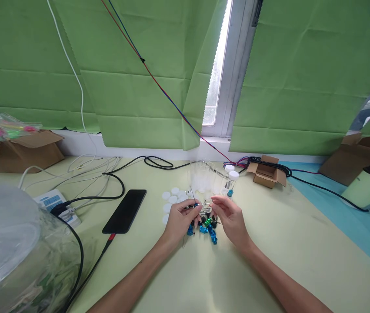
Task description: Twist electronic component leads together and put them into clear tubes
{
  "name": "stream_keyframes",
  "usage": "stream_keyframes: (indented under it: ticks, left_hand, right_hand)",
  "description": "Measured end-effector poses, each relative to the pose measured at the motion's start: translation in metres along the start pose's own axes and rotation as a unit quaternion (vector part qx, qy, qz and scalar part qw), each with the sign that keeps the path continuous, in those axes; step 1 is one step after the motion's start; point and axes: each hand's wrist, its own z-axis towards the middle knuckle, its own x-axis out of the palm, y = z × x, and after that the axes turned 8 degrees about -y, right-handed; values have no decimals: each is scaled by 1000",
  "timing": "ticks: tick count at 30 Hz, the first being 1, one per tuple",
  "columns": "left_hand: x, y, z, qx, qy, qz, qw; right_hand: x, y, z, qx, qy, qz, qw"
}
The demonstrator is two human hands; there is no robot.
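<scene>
My left hand [182, 216] is closed in a pinch on a small blue piece with a thin metal rod [191, 192] sticking up from it. Facing it, my right hand [228, 217] pinches a thin metal wire [207, 204]; its far end lies close to the left fingertips. Beneath both hands is a small pile of blue parts [212, 234], black parts and a green part [208, 222], with more thin metal pieces among them. White round caps [172, 199] lie just beyond my left hand. Clear tubes [201, 178] stand behind the pile, two of them with white caps [233, 175].
A black phone [124, 211] on a cable lies to the left, beside a white power strip [57, 206]. A large clear plastic container [5, 252] fills the near left. Small open cardboard box [267, 173], black cables and a green tumbler [367, 187] stand toward the right.
</scene>
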Motion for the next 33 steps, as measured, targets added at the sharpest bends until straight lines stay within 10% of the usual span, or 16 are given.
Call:
stream_keyframes:
  ticks: [33]
  left_hand:
    - [-1, 4, 1, 32, 7, 29, 999]
  right_hand:
    - [-1, -2, 0, 36, 35, 11, 999]
